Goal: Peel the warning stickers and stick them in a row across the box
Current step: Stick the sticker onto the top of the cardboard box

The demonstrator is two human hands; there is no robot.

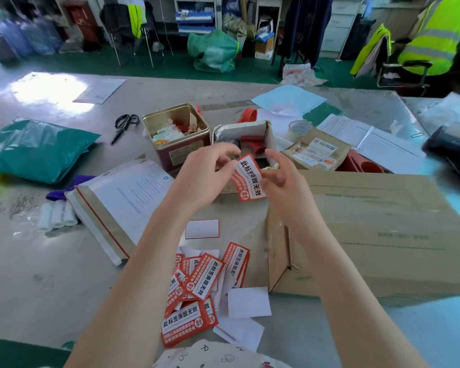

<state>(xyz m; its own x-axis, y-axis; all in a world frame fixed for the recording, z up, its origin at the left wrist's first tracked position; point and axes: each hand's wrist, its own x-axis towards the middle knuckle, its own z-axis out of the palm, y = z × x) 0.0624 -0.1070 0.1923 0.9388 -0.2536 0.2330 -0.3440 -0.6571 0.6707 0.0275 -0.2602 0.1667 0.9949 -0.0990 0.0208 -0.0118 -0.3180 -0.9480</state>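
I hold one red and white warning sticker (248, 177) up in front of me, above the table. My left hand (206, 172) pinches its upper left edge. My right hand (282, 179) pinches its right side with curled fingers. A large flat cardboard box (377, 232) lies to the right of my hands, its top bare of stickers. A loose pile of more warning stickers (199, 288) sits on the table near me, mixed with white backing papers (248, 302). One peeled backing with a red border (202, 229) lies between my forearms.
A gold tin (175, 134) of scraps and a small open carton (246, 138) stand behind my hands. Scissors (124, 126), a green mailer bag (35, 147) and a white envelope (117, 203) lie at left. Tape roll (299, 128), a parcel (318, 152) and papers are at right.
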